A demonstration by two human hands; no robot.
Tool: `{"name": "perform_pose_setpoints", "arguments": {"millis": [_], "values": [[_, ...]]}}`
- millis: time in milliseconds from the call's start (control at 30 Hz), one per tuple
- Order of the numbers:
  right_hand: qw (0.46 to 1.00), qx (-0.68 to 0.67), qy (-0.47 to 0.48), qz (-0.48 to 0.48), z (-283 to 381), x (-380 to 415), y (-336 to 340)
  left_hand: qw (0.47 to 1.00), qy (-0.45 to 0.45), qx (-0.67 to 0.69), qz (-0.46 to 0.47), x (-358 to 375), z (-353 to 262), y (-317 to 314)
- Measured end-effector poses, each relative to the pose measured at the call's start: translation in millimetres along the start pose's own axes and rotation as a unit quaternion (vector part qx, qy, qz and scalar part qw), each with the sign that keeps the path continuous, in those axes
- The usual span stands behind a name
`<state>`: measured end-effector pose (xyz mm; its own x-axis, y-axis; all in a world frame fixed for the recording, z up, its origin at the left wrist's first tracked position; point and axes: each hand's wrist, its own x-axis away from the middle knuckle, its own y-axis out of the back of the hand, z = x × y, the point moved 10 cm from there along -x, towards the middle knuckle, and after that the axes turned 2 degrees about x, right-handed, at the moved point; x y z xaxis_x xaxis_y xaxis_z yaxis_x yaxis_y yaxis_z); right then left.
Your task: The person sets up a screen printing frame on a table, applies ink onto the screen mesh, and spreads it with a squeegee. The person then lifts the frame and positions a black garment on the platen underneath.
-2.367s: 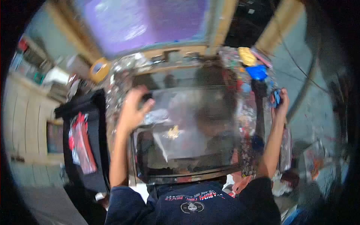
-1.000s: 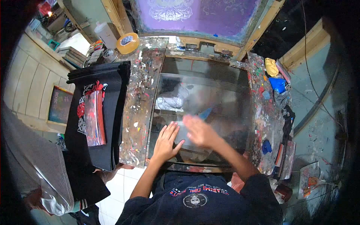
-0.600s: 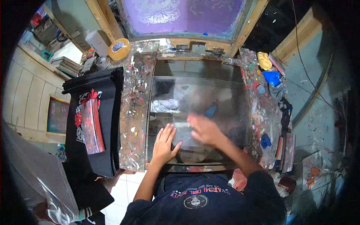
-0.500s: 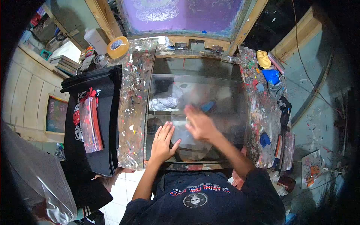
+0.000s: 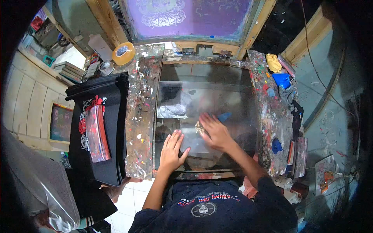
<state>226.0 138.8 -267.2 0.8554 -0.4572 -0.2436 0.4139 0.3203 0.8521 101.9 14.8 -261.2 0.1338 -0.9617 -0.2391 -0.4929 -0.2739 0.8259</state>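
Side by side, both hands lie open, palms down, on a dark glossy panel [image 5: 239, 149] at the middle of a paint-spattered desk [image 5: 139, 120]. The left hand [image 5: 171, 153] rests flat, thumb spread, at the left of a pale patch [image 5: 191, 146]; the right hand [image 5: 216, 134] stretches its fingers beside a cream-coloured scrap [image 5: 198, 127], anything under its palm hidden. A blue patch [image 5: 224, 117] shows just right of those fingers. At left, a red-smeared bar [image 5: 96, 134] lies on stacked black cloth [image 5: 115, 116]; beyond the panel stands a purple printing screen [image 5: 198, 23].
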Motion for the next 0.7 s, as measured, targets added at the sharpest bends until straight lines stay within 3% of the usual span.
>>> {"name": "perform_pose_setpoints", "arguments": {"millis": [67, 100, 200, 333, 467, 567, 667, 700], "values": [[0.998, -0.027, -0.055, -0.034, -4.7, -11.1, -15.8, 1.0, -0.003, -0.005, 0.001, 0.1, -0.1, -0.7], [0.998, 0.017, 0.034, -0.047, 25.6, -8.7, -20.3, 1.0, -0.002, -0.004, 0.002, 0.1, 0.1, -1.7], [0.999, 0.014, 0.051, 0.002, 53.5, 16.5, -17.2, 1.0, -0.004, -0.005, 0.005, -0.4, 2.5, -1.3], [0.997, 0.052, -0.031, -0.057, -5.0, -10.0, 13.5, 1.0, 0.001, 0.007, -0.001, 0.8, 1.8, -3.0], [0.992, -0.075, 0.018, -0.098, 5.5, -27.1, 2.6, 1.0, -0.004, 0.006, -0.009, 2.0, 2.5, -2.2], [0.918, -0.311, -0.181, -0.166, -38.1, -37.1, 36.8, 1.0, -0.002, 0.008, -0.008, 1.4, 1.9, -1.2], [0.926, -0.276, -0.162, -0.2, -56.6, -30.9, 48.8, 1.0, -0.006, -0.006, -0.002, 1.4, 1.9, -2.0], [0.949, -0.215, -0.159, -0.165, -54.3, -24.7, 45.3, 1.0, -0.006, -0.005, 0.0, 1.4, 1.9, -2.7]]}}
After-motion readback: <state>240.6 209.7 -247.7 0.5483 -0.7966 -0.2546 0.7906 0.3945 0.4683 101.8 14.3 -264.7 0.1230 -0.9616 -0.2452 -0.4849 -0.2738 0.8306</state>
